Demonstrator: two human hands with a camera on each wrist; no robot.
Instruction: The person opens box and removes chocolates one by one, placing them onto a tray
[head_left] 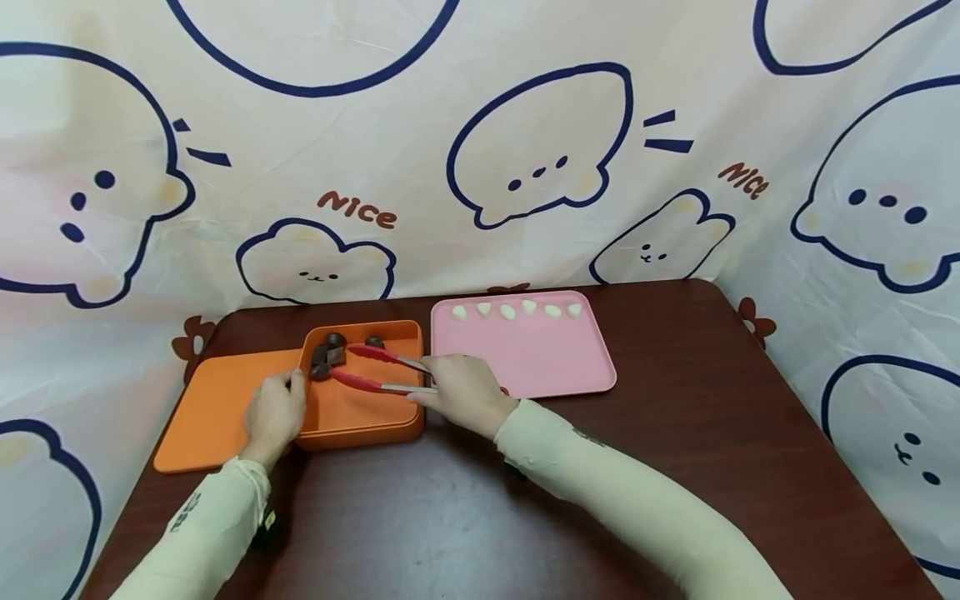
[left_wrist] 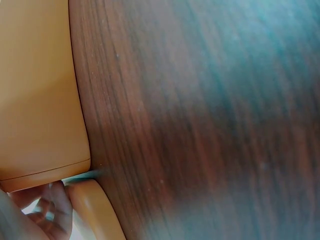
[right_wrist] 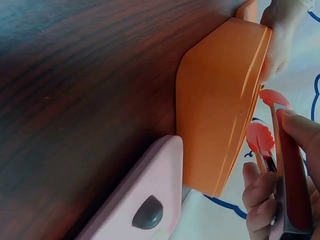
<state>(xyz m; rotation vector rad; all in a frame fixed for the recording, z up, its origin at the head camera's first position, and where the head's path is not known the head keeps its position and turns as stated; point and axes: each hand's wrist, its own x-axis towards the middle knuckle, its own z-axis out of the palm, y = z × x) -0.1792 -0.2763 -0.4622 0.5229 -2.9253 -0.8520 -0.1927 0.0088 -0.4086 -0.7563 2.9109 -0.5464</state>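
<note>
Two red-tipped tongs (head_left: 378,371) arms, spread.

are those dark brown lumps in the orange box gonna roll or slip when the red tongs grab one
Probably a little. The dark lumps look rounded and uneven, so one may twist or slip between the smooth red tongs. They look small and likely light. Piled touching in the orange box corner, neighbours may shift.

Left hand (head_left: 276,414) curled, gripping; right hand (head_left: 465,393) pinching; forearms converging.

orange box (head_left: 363,421), pink tray (head_left: 525,358), red-tipped tongs (head_left: 371,371), dark brown table (head_left: 675,467).
</note>
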